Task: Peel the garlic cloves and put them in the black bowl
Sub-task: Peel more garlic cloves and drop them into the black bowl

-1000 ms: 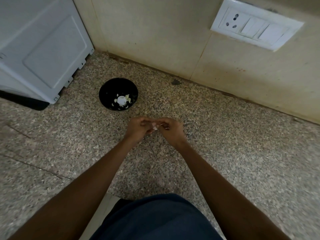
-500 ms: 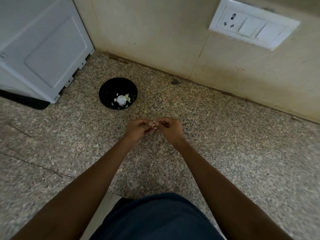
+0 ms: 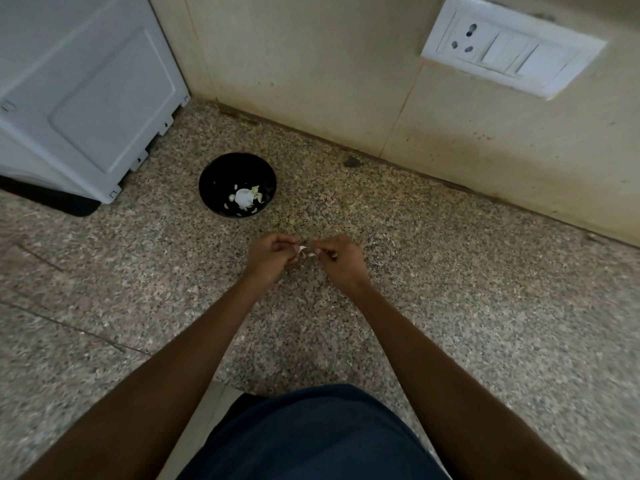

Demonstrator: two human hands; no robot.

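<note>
A small garlic clove [image 3: 304, 251] with pale skin curling off it is held between my two hands over the speckled granite counter. My left hand [image 3: 272, 256] pinches it from the left with curled fingers. My right hand [image 3: 341, 259] pinches the skin from the right. The black bowl [image 3: 221, 174] stands on the counter beyond and left of my hands. In the bowl lie a white garlic piece [image 3: 244, 197] and several small cloves or skin bits around it.
A white appliance [image 3: 79, 91] stands on the counter at the far left, close to the bowl. The tiled wall [image 3: 311, 71] runs behind, with a white switch and socket plate [image 3: 512, 46] at upper right. The counter edge lies near my body.
My hands stay together at the same spot. A bit more white skin shows between the fingers now than before.
</note>
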